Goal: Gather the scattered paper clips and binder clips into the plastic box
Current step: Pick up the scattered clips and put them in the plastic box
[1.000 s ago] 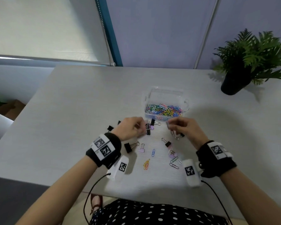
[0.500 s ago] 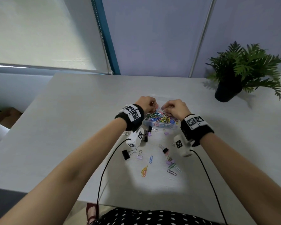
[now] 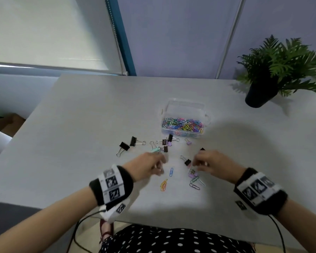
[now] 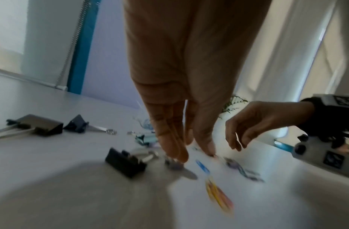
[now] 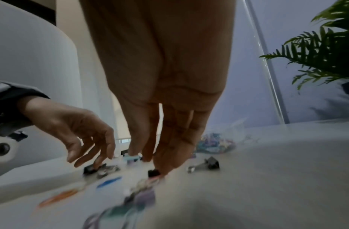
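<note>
Roughly halfway: plastic box point(image 3: 184, 114) holds many paper clips; binder clips point(image 3: 124, 146) litter the tabletop point(image 3: 80, 125). Left grip point(image 3: 150, 164) and right grip point(image 3: 207, 162) spread, empty.

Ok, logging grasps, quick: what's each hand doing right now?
Left hand: open, fingers extended down, holding nothing.
Right hand: open, reaching down, holding nothing.

Your head view: high, looking forward and down across table point(image 3: 80, 125), plastic box point(image 3: 183, 110) mid-frame, well off. Your left wrist view: low, close over table, facing along fingers point(image 4: 173, 139) toward box. Right wrist view: same, from other side. All three share clip scatter just short of box.
</note>
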Motion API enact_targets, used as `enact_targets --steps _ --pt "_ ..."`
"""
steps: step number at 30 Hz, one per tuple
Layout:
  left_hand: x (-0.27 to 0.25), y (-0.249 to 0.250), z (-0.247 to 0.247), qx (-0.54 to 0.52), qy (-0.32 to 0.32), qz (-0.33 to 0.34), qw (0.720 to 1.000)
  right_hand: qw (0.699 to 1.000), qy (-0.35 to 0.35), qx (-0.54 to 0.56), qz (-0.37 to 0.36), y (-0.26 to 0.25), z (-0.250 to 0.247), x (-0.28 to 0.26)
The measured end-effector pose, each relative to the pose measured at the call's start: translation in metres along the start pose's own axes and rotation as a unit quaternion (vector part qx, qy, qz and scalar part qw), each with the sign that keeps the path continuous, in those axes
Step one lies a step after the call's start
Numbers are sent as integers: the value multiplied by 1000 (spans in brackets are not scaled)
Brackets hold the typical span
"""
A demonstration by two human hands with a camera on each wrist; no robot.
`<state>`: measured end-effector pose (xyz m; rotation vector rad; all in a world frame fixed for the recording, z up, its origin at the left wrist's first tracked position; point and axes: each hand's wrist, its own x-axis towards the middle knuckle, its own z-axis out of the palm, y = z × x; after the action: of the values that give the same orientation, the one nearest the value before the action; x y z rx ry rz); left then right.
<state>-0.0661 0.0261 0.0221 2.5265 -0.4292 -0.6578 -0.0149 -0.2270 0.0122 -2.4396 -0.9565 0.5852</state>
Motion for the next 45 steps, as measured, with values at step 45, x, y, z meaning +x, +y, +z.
enact_targets --steps 45 --pt "92 17 -62 -17 172 -11 985 954 182 224 83 23 -30 13"
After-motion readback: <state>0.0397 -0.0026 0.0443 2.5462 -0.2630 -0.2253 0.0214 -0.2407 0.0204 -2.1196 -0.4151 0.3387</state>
